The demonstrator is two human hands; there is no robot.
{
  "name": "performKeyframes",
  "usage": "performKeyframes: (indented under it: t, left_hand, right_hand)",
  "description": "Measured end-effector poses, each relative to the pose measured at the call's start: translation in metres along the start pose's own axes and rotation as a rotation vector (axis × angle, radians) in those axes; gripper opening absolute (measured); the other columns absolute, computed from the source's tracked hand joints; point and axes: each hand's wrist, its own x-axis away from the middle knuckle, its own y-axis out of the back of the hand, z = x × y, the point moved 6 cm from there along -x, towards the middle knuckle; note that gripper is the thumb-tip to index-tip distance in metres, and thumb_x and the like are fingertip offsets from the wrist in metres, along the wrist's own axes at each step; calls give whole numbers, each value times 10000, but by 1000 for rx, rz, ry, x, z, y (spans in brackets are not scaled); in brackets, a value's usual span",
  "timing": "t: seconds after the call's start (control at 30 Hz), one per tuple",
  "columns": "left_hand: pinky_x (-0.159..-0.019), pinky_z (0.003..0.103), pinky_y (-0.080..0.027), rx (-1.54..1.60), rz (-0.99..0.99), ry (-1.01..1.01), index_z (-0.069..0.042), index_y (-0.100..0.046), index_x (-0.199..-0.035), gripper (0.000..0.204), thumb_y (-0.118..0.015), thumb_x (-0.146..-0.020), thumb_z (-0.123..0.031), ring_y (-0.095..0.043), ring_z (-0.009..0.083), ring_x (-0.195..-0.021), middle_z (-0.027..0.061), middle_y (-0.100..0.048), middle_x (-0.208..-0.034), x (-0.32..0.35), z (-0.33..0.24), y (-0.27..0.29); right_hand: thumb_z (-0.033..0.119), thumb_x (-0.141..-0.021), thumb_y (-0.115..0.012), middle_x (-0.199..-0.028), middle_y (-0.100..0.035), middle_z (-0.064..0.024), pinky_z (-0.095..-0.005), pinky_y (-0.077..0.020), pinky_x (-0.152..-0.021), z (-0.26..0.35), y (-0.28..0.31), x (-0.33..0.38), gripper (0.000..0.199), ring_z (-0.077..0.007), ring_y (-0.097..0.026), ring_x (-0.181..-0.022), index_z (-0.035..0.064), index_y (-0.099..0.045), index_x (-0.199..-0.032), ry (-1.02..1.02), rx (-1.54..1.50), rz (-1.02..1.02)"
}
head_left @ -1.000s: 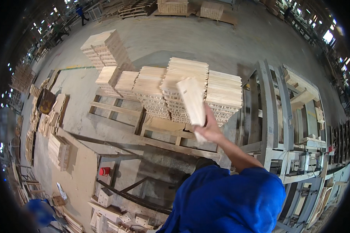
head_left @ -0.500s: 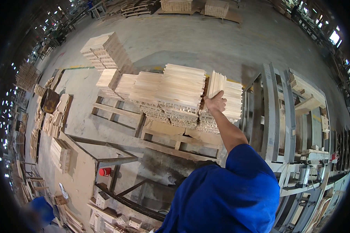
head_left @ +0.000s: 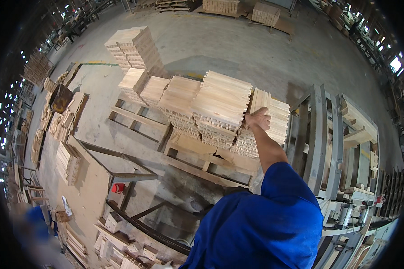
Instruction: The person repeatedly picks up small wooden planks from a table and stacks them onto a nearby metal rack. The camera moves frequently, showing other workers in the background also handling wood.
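My right hand [head_left: 258,119] reaches out over the pallet to the right end of a row of pale wood piles. Its fingers curl at the near end of a narrow wooden board [head_left: 259,98] on top of the rightmost pile [head_left: 279,114]; the fingertips are partly hidden. Left of the hand stands a taller stack of boards [head_left: 223,96] with notched edges. Lower stacks [head_left: 179,93] continue to the left along the pallet [head_left: 139,117]. My left hand is out of the picture.
A metal frame [head_left: 321,139] stands close on the right. At the lower left are a steel-framed bench [head_left: 134,175] and a red container [head_left: 118,188]. Behind the row rises a tall wood stack [head_left: 134,47]. A blurred person in blue [head_left: 37,224] is at the lower left.
The view has swung, so the wood piles appear turned and further right. My right hand remains at the near end of the narrow board. The person at the lower left has shifted.
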Motion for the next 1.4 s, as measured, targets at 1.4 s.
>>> performKeyframes:
  t: [1.4]
  left_hand:
    - [-1064, 552, -494, 95, -795, 746, 62, -302, -1578, 1062, -738, -846, -573, -562, 475, -1307, 359, -536, -1406, 5, 213, 272]
  right_hand:
    - [602, -924, -662, -1358, -655, -188, -529, -470, -1030, -16, -48, -24, 802, -410, -636, -1157, 6, -583, -1453, 698, 553, -233]
